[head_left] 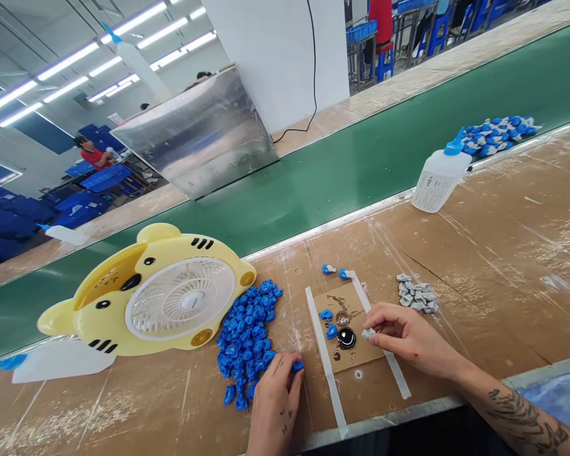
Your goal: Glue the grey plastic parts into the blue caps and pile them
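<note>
My right hand [406,335] pinches a small grey piece [368,332] just right of a glossy black puddle [346,338] on a taped-down cardboard square [370,351]. Two small blue pieces [331,331] lie on that square, left of the puddle. At the lower edge of a heap of blue pieces [247,329], my left hand [278,396] has its thumb and forefinger closed around a blue piece [297,366]. Two joined blue-and-grey pieces [346,274] lie above the cardboard. To the right sits a small pile of grey pieces [417,294].
A yellow animal-shaped fan [161,291] stands at left. A bottle with a blue nozzle [441,177] stands at the back right, beside a heap of blue-and-white pieces [498,134] on a green conveyor belt [337,158]. A metal panel [204,133] rises behind the belt.
</note>
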### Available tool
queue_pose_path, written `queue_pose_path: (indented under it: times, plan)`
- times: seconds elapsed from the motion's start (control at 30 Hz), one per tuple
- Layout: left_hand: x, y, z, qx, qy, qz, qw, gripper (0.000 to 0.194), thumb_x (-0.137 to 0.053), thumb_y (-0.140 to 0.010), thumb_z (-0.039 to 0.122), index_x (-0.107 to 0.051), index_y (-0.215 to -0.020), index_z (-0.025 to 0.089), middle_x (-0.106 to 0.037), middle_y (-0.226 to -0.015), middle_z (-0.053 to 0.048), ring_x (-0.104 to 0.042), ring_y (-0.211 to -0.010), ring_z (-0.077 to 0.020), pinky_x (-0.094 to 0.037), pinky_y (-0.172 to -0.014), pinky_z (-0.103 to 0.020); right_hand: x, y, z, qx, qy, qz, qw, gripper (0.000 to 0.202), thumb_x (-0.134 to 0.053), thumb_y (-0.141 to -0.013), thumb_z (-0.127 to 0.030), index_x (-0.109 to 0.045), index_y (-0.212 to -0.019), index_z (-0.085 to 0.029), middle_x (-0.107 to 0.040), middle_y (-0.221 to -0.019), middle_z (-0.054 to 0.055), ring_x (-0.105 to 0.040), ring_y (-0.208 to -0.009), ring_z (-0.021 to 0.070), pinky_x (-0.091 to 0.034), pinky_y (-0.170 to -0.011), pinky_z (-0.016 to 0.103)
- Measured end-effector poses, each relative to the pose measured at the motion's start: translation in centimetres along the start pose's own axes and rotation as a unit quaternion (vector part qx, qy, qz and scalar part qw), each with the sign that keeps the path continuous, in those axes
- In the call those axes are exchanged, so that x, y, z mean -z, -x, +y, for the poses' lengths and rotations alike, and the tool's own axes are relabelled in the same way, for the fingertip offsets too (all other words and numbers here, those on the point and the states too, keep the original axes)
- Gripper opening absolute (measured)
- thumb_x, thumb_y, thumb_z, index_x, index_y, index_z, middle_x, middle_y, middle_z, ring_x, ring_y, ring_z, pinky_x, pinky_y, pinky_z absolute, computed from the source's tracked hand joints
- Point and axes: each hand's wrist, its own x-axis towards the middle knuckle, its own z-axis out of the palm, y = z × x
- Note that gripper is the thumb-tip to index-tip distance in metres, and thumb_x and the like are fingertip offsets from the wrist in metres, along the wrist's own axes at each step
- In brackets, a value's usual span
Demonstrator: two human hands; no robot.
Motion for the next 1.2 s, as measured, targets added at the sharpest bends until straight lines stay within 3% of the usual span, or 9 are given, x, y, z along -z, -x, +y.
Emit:
queue_pose_path:
  times: [0.1,0.2,0.33,0.47,0.73,0.9,1.0,1.1,1.2]
  plan:
    - [0.2,-0.1,-0.3,-0.037,0.013,0.023,0.999,0.027,-0.053,-0.089,0.024,-0.077,-0.101,0.024,-0.078,-0.097,-0.009,-0.077,-0.085,-0.0243,-0.065,-0.074,-0.035,0.0,0.0,0.5,-0.004,-0.010,0.005,1.000,0.022,-0.074,-0.077,-0.039,-0.072,-0.083,-0.018,-0.068,-0.089,0.005,-0.064,-0.078,0.0172,-0.054,-0.074,0.029]
    - [0.4,-0.1,-0.7,-0.053,0.037,0.021,0.998,0.021,-0.061,-0.089,0.029,-0.081,-0.092,0.027,-0.079,-0.106,-0.009,-0.078,-0.092,-0.0255,-0.065,-0.080,-0.035,-0.1,-0.1,1.1,-0.007,-0.017,0.009,1.000,0.024,-0.075,-0.077,-0.040,-0.073,-0.084,-0.018,-0.070,-0.088,0.005,-0.065,-0.078,0.0171,-0.055,-0.075,0.029]
    - [0.3,0.0,-0.4,0.022,0.151,0.038,0.987,0.020,-0.066,-0.087,0.032,-0.082,-0.099,0.028,-0.078,-0.116,-0.009,-0.077,-0.099,-0.0272,-0.065,-0.083,-0.035,-0.3,0.0,1.5,0.009,-0.018,0.010,1.000,0.024,-0.076,-0.078,-0.042,-0.075,-0.084,-0.019,-0.070,-0.091,0.005,-0.066,-0.077,0.0165,-0.056,-0.074,0.028]
    - [-0.3,-0.7,1.3,0.067,0.265,0.061,0.960,0.023,-0.075,-0.080,0.034,-0.082,-0.100,0.026,-0.078,-0.116,-0.010,-0.078,-0.097,-0.0280,-0.065,-0.083,-0.035,-0.4,0.1,1.4,0.025,0.000,0.021,0.999,0.023,-0.074,-0.081,-0.041,-0.077,-0.088,-0.020,-0.070,-0.091,0.005,-0.065,-0.073,0.0154,-0.056,-0.069,0.027]
    - [-2.2,-3.0,6.1,0.008,0.175,0.047,0.983,0.021,-0.068,-0.083,0.038,-0.082,-0.088,0.025,-0.082,-0.083,-0.007,-0.077,-0.071,-0.0243,-0.066,-0.068,-0.034,-0.4,0.2,1.6,0.080,0.092,0.043,0.992,0.021,-0.069,-0.087,-0.038,-0.081,-0.084,-0.021,-0.073,-0.077,0.005,-0.063,-0.067,0.0156,-0.050,-0.062,0.025]
    - [-3.0,-3.6,5.8,-0.029,0.140,-0.039,0.989,0.025,-0.062,-0.089,0.032,-0.080,-0.105,0.026,-0.082,-0.091,-0.007,-0.077,-0.073,-0.0217,-0.064,-0.066,-0.031,-0.1,0.4,1.9,0.085,0.095,0.053,0.990,0.022,-0.068,-0.087,-0.038,-0.080,-0.084,-0.020,-0.074,-0.077,0.005,-0.065,-0.066,0.0158,-0.052,-0.062,0.025]
    - [-3.2,-3.8,5.3,-0.052,0.122,-0.055,0.990,0.024,-0.060,-0.090,0.028,-0.080,-0.105,0.027,-0.081,-0.092,-0.007,-0.077,-0.076,-0.0212,-0.063,-0.071,-0.031,0.0,0.4,1.8,0.085,0.091,0.054,0.991,0.021,-0.068,-0.087,-0.038,-0.080,-0.083,-0.020,-0.074,-0.077,0.005,-0.066,-0.067,0.0163,-0.053,-0.063,0.025]
    - [-3.1,-3.8,5.5,-0.035,0.138,-0.044,0.989,0.021,-0.062,-0.088,0.028,-0.080,-0.101,0.027,-0.081,-0.090,-0.006,-0.077,-0.072,-0.0207,-0.063,-0.069,-0.031,-0.1,0.4,1.7,0.082,0.086,0.054,0.991,0.019,-0.069,-0.086,-0.036,-0.080,-0.083,-0.020,-0.075,-0.078,0.005,-0.066,-0.067,0.0162,-0.053,-0.063,0.025]
    - [-2.9,-3.7,6.3,0.042,0.217,-0.018,0.975,0.019,-0.071,-0.081,0.037,-0.081,-0.091,0.025,-0.081,-0.084,-0.006,-0.077,-0.072,-0.0228,-0.065,-0.067,-0.032,-0.3,0.4,1.5,0.068,0.081,0.054,0.993,0.017,-0.068,-0.085,-0.033,-0.080,-0.082,-0.020,-0.075,-0.077,0.005,-0.066,-0.067,0.0164,-0.052,-0.062,0.025]
